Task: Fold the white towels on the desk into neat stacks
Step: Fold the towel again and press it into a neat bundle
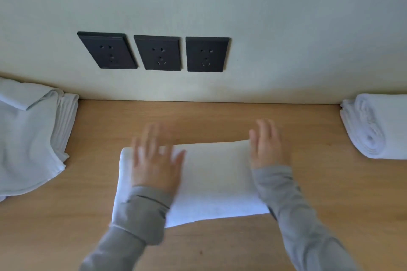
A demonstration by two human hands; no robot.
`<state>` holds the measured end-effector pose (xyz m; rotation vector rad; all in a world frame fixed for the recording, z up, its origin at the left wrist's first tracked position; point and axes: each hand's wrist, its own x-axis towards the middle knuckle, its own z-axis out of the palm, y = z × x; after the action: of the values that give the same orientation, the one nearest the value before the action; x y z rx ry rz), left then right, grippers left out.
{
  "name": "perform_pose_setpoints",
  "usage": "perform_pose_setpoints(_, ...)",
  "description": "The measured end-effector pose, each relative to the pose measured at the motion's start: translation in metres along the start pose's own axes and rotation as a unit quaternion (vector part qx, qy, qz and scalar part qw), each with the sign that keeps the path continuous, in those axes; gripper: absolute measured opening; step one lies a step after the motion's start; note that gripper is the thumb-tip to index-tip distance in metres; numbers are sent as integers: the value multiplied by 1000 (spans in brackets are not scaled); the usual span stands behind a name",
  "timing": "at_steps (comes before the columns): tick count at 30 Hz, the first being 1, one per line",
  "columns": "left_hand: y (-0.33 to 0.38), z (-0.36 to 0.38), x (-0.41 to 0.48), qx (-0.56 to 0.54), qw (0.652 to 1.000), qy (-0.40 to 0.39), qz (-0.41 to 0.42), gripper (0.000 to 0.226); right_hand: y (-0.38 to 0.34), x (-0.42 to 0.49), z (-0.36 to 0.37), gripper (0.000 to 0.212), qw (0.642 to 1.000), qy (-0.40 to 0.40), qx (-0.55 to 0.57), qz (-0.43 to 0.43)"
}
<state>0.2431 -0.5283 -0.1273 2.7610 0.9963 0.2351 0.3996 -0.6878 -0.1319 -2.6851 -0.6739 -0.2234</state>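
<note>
White towel [211, 178], folded into a wide rectangle, lies flat at the centre of the wooden counter [330, 193], its long edges roughly parallel to the wall [286, 28]. Surface appears smooth; the far-left corner is rounded by the fold.

Left hand [157, 160]: palm down on the left part of the towel. Fingers [149, 138] are straight and spread, gripping nothing, with the tips reaching past the far edge. The hand is blurred, so exact contact at the fingertips cannot be confirmed.

Right hand [267, 147]: palm down at the towel's far-right corner. Fingers [266, 130] are straight and close together, holding nothing, and extend beyond the far edge over the bare counter. Also slightly blurred.

Both arms wear grey sleeves; the left sleeve [136, 220] covers the towel's near-left corner, and the right sleeve [293, 211] crosses its right end.

Loose pile of white towels [28, 143] sits at the left edge of the counter against the wall, well apart from the centre towel, with layered edges showing on its right side.

Bundle of white towels [378, 127] sits at the right edge against the wall, one showing a rolled spiral end.

Three black wall sockets [160, 53] are mounted in a row above the counter.
</note>
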Motion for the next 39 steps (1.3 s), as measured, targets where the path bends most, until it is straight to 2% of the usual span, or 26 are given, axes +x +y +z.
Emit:
perform_pose_setpoints(1,20,3,-8,5,999,-20,47,60,-16,-14,-2,46,997,0,27,-66)
perform_pose_setpoints(2,35,8,-15,8,996,-63,61,62,-31,-28,-1,45,992,-62,47,-103)
perform_pose_setpoints(4,40,28,-25,17,992,-120,37,65,-46,-49,10,49,969,-215,23,-121)
perform_pose_setpoints(5,34,38,-30,25,992,-124,20,65,-43,-54,19,52,961,-242,-14,-133)
perform_pose_setpoints(8,25,52,-39,36,994,-102,7,63,-33,-58,32,60,956,-216,-107,-167)
perform_pose_setpoints(11,29,59,-35,25,993,-118,1,62,-37,-57,42,60,957,-221,-101,-159)
perform_pose_setpoints(13,22,58,-34,39,993,-113,26,64,-31,-57,43,62,954,-229,-103,-165)
perform_pose_setpoints(16,-16,45,-33,69,988,-114,76,67,-2,-58,36,67,956,-219,-122,-153)
perform_pose_setpoints(19,-58,33,-26,100,984,-133,62,73,16,-60,29,65,962,-203,-142,-113)
perform_pose_setpoints(22,-64,38,-21,102,982,-139,74,72,11,-61,31,66,963,-200,-151,-105)
perform_pose_setpoints(24,-64,38,-20,62,987,-129,74,73,11,-60,32,67,963,-199,-146,-105)
perform_pose_setpoints(25,-64,34,-21,3,993,-102,55,75,12,-60,31,68,963,-201,-145,-107)
perform_pose_setpoints(26,-68,31,-22,-85,995,-48,6,76,13,-61,30,68,963,-200,-146,-108)
perform_pose_setpoints(27,-73,26,-23,-177,981,9,-75,77,14,-62,28,68,964,-197,-146,-106)
perform_pose_setpoints(28,-79,21,-23,-258,949,47,-173,74,13,-63,27,69,966,-193,-140,-101)
perform_pose_setpoints(29,-85,18,-22,-307,914,45,-263,67,11,-65,25,71,970,-186,-130,-90)
perform_pose_setpoints(30,-90,16,-21,-327,887,8,-325,58,10,-66,23,73,974,-176,-117,-75)
perform_pose_setpoints(31,-94,15,-21,-333,873,-42,-354,48,10,-65,21,73,980,-164,-102,-51)
perform_pose_setpoints(33,-96,16,-21,-357,859,-72,-360,38,14,-58,17,68,989,-132,-58,22)
perform_pose_setpoints(35,-96,17,-16,-384,855,-41,-346,34,22,-48,13,67,985,-118,24,122)
perform_pose_setpoints(37,-95,19,-13,-394,861,-14,-321,30,28,-42,13,62,966,-118,104,207)
perform_pose_setpoints(39,-94,24,-12,-392,869,-4,-301,24,29,-44,15,50,959,-104,107,239)
